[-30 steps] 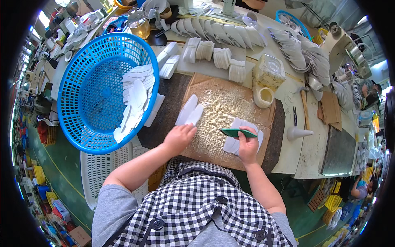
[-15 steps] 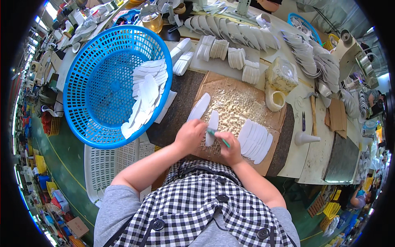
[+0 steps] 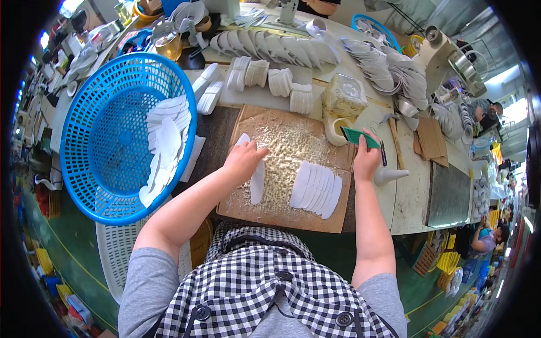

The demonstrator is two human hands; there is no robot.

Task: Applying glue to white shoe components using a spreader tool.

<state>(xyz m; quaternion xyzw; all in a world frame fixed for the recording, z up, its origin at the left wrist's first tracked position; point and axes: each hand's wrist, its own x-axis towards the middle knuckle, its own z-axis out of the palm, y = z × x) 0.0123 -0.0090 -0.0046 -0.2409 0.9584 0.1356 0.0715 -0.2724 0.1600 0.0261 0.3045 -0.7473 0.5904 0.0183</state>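
My left hand [image 3: 245, 161] is over the left part of a cardboard sheet [image 3: 336, 221] crusted with dried glue. Its fingers are closed on a white insole-shaped piece [image 3: 243, 138], whose tip shows past them; the rest is hidden by the hand. Just below the hand, a second white piece [image 3: 257, 186] lies on the cardboard. To the right, my right hand [image 3: 367, 159] grips a flat green brush [image 3: 360, 138] with a dark tip, close beside a glue-coated pot [image 3: 336, 130]. A fanned row of white pieces [image 3: 316, 188] overlaps on the right of the cardboard.
A large blue basket [image 3: 70, 141] holding white pieces stands at the left. Behind the cardboard are bundled white strips [image 3: 257, 73] and a row of curved white parts [image 3: 270, 46]. A glue-smeared box [image 3: 345, 97], a hammer [image 3: 397, 141] and a white cone [image 3: 391, 176] are at the right.
My right hand has moved the brush away from the white piece, rightward to the pot. My left hand has moved off that piece onto the one at its left. The view has shifted.
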